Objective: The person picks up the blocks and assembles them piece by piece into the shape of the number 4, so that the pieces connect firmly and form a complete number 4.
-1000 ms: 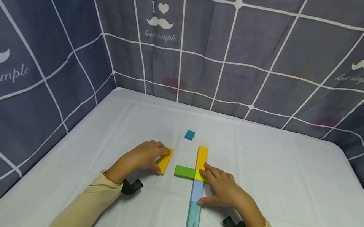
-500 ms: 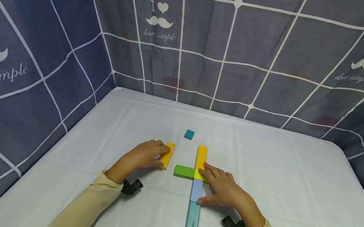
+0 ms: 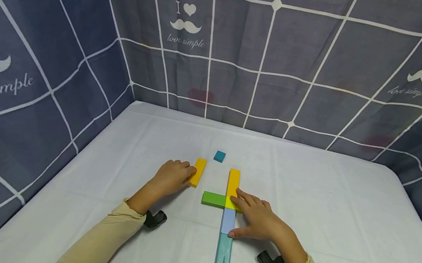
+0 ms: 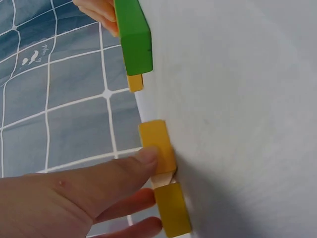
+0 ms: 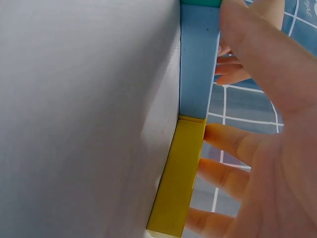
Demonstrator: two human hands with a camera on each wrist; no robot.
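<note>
Several flat blocks form a cross. Its upright runs from a yellow block [image 3: 234, 181] through a brighter yellow square [image 3: 230, 204] and a pale blue block [image 3: 228, 221] to a teal block [image 3: 223, 251]. A green block [image 3: 213, 199] makes the left arm. My right hand [image 3: 259, 218] rests over the right side, thumb by the blue-teal joint, fingertips at the yellow side [image 5: 178, 178]; it partly hides a yellow piece [image 3: 239, 210] there. My left hand [image 3: 173, 176] pinches a separate yellow block [image 3: 198, 172], slanted left of the cross. In the left wrist view the thumb presses a yellow face [image 4: 157, 146].
A small teal square [image 3: 219, 156] lies behind the cross, beyond the left hand's block. White cloth covers the table [image 3: 326, 200]. A grey gridded curtain [image 3: 233, 85] closes off the back and sides. Black wrist straps [image 3: 155, 219] sit at both cuffs.
The left hand has pushed the yellow block away from the body and slightly right, towards the small teal square. My right hand and the cross have stayed in place.
</note>
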